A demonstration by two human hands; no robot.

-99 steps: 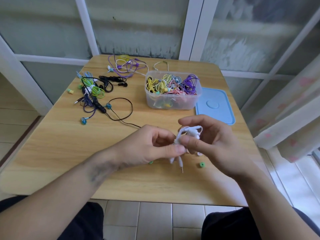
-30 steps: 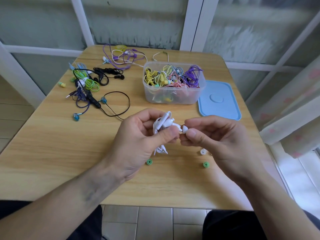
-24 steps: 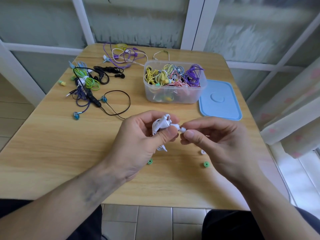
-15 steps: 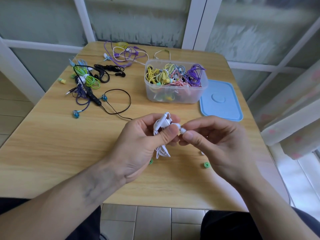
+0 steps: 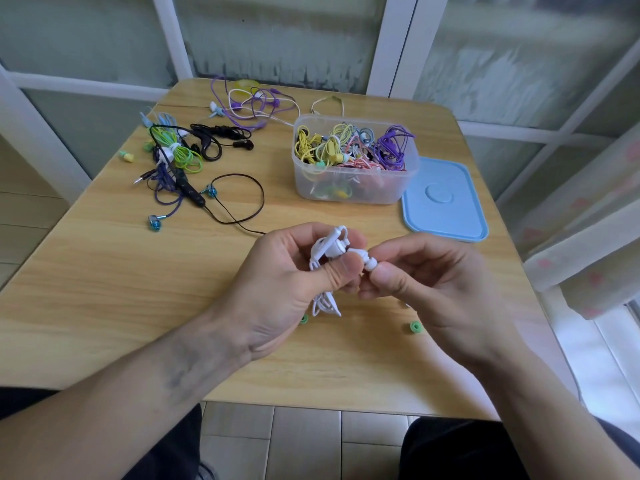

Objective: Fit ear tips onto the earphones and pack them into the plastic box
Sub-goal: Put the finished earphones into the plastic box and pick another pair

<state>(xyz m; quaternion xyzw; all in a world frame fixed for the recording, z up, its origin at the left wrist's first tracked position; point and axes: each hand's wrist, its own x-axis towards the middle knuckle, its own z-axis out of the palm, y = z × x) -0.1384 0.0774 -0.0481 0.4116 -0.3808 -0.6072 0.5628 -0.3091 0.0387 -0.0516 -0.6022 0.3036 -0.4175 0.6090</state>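
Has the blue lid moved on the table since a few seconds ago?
No. The blue lid still lies flat beside the plastic box, on its right, at the table's right edge.

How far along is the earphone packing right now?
Done: the plastic box already holds several coiled sets, its blue lid off beside it. In hand: left hand grips the white earphones; right hand pinches a white ear tip at the bud. Left: the loose earphones far left.
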